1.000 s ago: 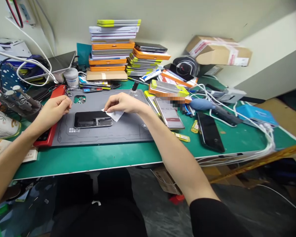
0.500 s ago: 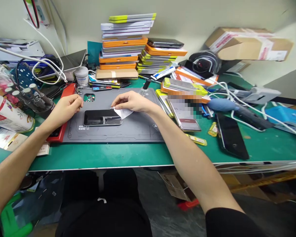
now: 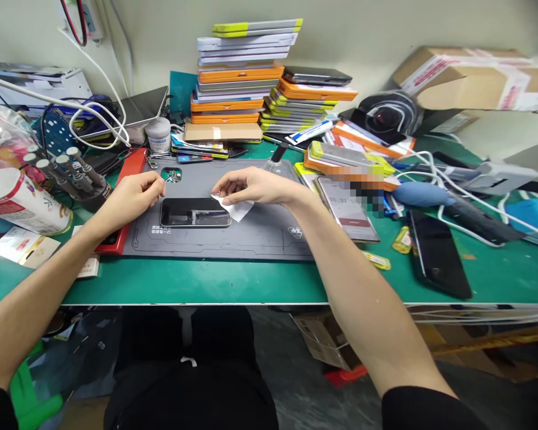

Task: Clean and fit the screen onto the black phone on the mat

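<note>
A black phone (image 3: 195, 212) lies screen-up on the grey repair mat (image 3: 251, 236). My right hand (image 3: 251, 185) hovers over the phone's right end, fingers pinched on a small white wipe (image 3: 238, 209) that rests by the phone's corner. My left hand (image 3: 134, 197) sits at the phone's left end with its fingers curled and pinched together; what they hold, if anything, is too small to make out. A small green circuit part (image 3: 171, 175) lies on the mat just behind the left hand.
Stacks of orange and yellow phone cases (image 3: 242, 77) stand at the back. Several loose phones (image 3: 437, 254) and white cables (image 3: 452, 179) crowd the right of the green table (image 3: 233, 280). A screwdriver holder (image 3: 78, 176), a red phone (image 3: 116, 233) and a white jar (image 3: 158, 134) sit on the left.
Both hands stay at the phone's ends with the same grip. The view has swung, so everything sits further right in the frame.
</note>
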The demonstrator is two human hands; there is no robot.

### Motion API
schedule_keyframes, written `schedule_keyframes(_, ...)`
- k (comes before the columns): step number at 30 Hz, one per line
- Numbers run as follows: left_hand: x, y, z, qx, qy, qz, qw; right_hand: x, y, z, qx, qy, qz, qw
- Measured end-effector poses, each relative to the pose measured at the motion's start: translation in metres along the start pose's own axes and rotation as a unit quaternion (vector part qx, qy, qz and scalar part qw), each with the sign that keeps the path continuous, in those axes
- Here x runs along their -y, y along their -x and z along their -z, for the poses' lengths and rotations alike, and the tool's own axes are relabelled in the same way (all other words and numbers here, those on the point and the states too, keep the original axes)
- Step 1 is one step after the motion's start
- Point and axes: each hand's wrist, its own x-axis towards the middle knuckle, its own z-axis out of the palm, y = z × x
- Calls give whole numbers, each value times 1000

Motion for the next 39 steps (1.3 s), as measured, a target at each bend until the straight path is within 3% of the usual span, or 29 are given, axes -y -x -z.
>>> schedule_keyframes(11,-1,-1,-2,2,-11,0,1000,12,9,-4,38,136,-1,990)
schedule_keyframes(29,-2,0,-3,8,-19,-11,1000,13,12,0,40,93,-45,994)
schedule_keyframes(39,-7,-1,-1,14,-24,2,1000,15,10,-4,21,117,-28,992)
